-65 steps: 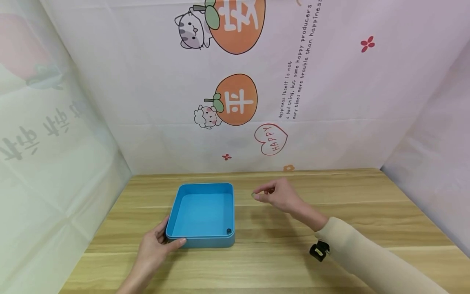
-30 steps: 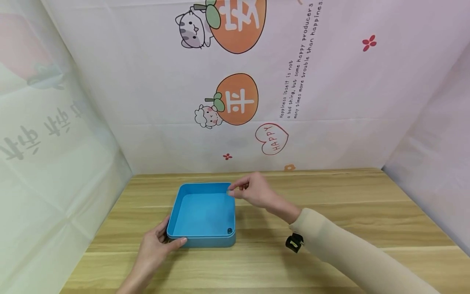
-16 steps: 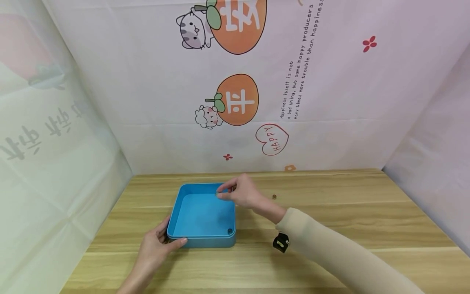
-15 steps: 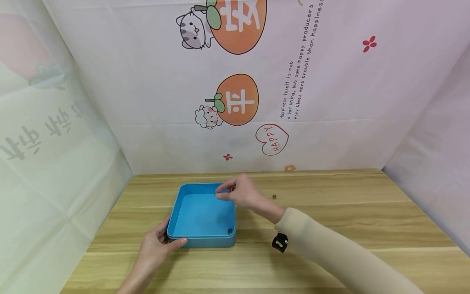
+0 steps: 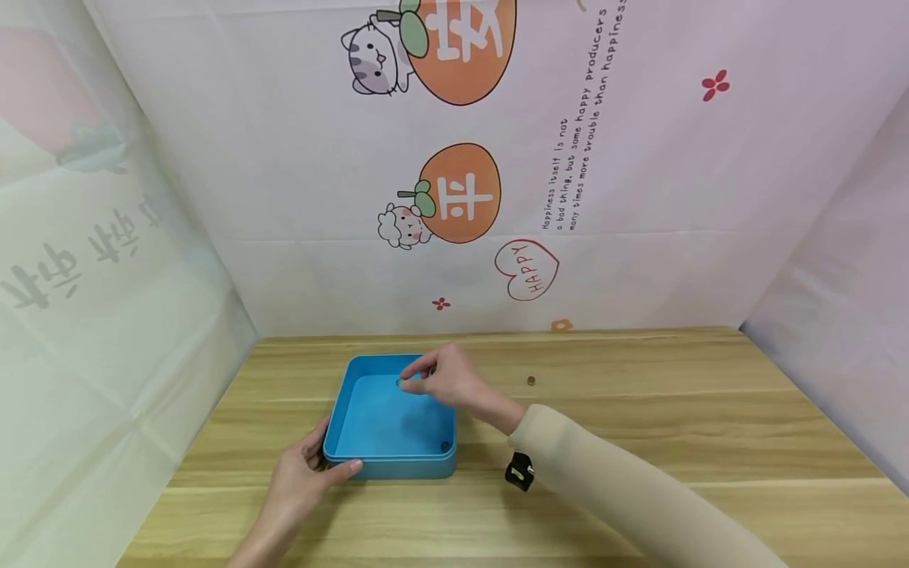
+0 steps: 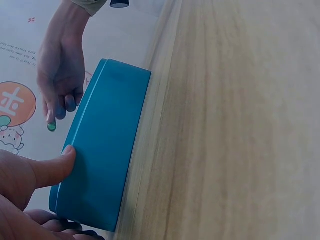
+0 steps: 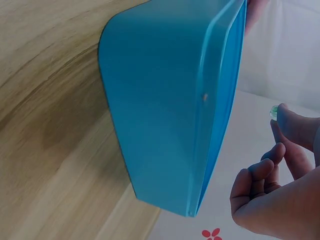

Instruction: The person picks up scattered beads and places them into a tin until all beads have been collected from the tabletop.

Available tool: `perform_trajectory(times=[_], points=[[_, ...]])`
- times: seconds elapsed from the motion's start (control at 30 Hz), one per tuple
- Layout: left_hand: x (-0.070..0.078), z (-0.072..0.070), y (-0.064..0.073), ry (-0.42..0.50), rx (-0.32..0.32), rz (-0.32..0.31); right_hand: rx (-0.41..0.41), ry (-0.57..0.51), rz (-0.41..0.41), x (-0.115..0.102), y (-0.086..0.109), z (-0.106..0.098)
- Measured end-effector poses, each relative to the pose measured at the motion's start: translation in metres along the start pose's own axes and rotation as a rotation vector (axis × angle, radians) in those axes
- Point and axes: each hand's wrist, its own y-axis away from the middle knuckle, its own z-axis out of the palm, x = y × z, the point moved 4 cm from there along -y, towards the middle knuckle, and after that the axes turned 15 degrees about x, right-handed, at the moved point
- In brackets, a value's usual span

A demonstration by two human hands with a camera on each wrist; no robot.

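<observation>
A shallow blue open-topped box (image 5: 394,467) rests on the wooden table. My left hand (image 5: 297,472) grips its near left corner, thumb on the front wall and fingers at the left side. Over the box's far part, my right hand (image 5: 453,380) pinches a clear greenish glass marble (image 7: 273,112) between thumb and index finger. In the left wrist view that marble (image 6: 52,127) shows green at the fingertips, above the rim. A small dark marble (image 5: 445,446) lies inside the box at the near right corner.
One small brown round piece (image 5: 531,380) lies on the table (image 5: 639,426) right of the box. Printed white cloth (image 5: 341,284) stands behind and along both sides of the table. A black device (image 5: 520,472) hangs at the right sleeve.
My right hand has travelled left with the marble, from the table's right side to over the box. The brown piece on the table has come into sight. The left hand stays put.
</observation>
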Motion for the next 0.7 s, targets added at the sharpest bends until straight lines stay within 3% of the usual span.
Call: perform_trajectory(times=[0.27,0.7], points=[[0.000,0.000,0.000,0.004,0.002,0.000,-0.012,0.006,-0.005,-0.003,-0.004,0.014],[0.000,0.001,-0.001,-0.001,0.002,0.003,-0.012,-0.029,0.054,0.002,-0.006,0.029]])
